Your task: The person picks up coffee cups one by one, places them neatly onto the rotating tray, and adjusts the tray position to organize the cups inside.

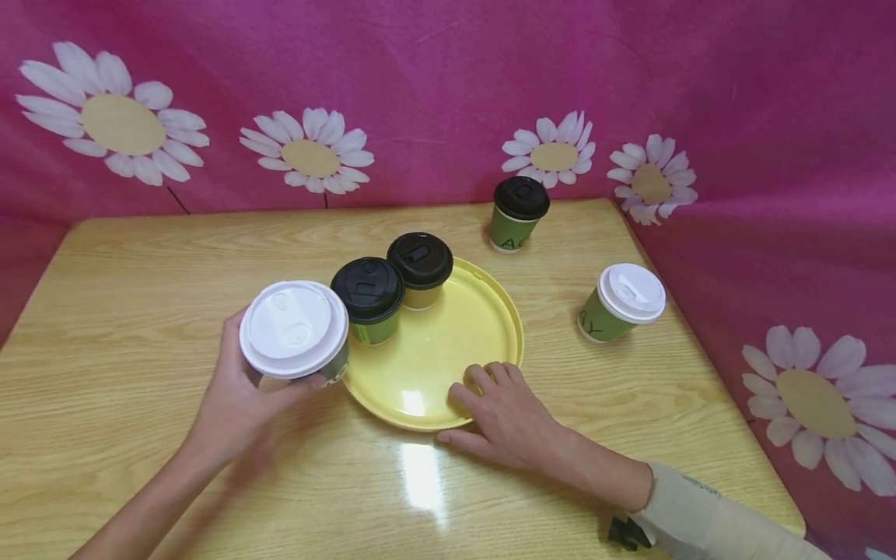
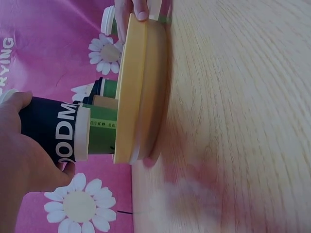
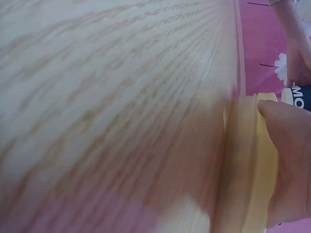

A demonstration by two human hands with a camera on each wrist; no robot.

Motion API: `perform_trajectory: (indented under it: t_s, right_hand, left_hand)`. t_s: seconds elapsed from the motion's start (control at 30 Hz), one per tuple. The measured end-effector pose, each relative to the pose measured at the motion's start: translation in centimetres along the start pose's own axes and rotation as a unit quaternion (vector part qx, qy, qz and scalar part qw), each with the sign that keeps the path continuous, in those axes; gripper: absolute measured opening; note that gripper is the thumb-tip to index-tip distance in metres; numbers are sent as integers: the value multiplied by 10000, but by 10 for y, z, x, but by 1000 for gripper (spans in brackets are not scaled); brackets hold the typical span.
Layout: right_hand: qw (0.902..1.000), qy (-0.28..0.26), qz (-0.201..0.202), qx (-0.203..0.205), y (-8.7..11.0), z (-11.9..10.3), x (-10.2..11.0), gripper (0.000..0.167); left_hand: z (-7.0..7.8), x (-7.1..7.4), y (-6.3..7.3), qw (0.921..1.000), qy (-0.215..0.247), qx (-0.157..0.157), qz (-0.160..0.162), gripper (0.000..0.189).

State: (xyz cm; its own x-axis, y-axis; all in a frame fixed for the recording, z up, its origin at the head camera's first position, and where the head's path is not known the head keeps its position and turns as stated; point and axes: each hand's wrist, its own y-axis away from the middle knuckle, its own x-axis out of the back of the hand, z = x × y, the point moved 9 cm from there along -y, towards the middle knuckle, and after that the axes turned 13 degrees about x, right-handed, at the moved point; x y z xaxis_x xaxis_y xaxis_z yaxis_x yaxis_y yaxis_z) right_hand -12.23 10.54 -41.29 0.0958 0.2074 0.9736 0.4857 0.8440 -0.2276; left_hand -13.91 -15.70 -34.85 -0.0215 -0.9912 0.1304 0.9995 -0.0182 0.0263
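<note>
My left hand (image 1: pixel 234 397) grips a dark paper coffee cup (image 2: pixel 48 127) with white lettering and a white lid (image 1: pixel 292 330). It holds this cup in the air over the left edge of a round yellow tray (image 1: pixel 448 354). My right hand (image 1: pixel 500 416) grips the tray's near right rim, thumb outside and fingers curled over the edge. On the tray's far left part stand two black-lidded cups side by side: a green cup (image 1: pixel 376 332) and a brown cup (image 1: pixel 422 299). In the right wrist view the thumb (image 3: pixel 266 108) presses the tray's outer wall.
Beyond the tray, at the back right, stands a green cup (image 1: pixel 513 231) with a black lid. Another green cup (image 1: pixel 603 319), white-lidded, is to the tray's right. A pink cloth (image 1: pixel 434 93) with daisies hangs behind the wooden table (image 1: pixel 140 311).
</note>
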Motion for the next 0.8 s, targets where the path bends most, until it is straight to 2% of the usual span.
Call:
perform_trajectory:
  t_s: [0.17, 0.4, 0.57, 0.8]
  right_hand:
    - [9999, 60, 93, 46, 0, -1, 1, 49]
    - [9999, 114, -5, -4, 0, -1, 1, 50]
    - [9999, 93, -56, -28, 0, -1, 0, 50]
    - [10000, 14, -45, -21, 0, 0, -1, 49]
  left_hand:
    - [1, -7, -1, 9999, 86, 26, -133, 96]
    - [6, -18, -3, 9994, 201, -5, -285, 98]
    - [9, -25, -5, 9987, 210, -174, -437, 96]
    - [7, -33, -5, 9978, -22, -286, -595, 95]
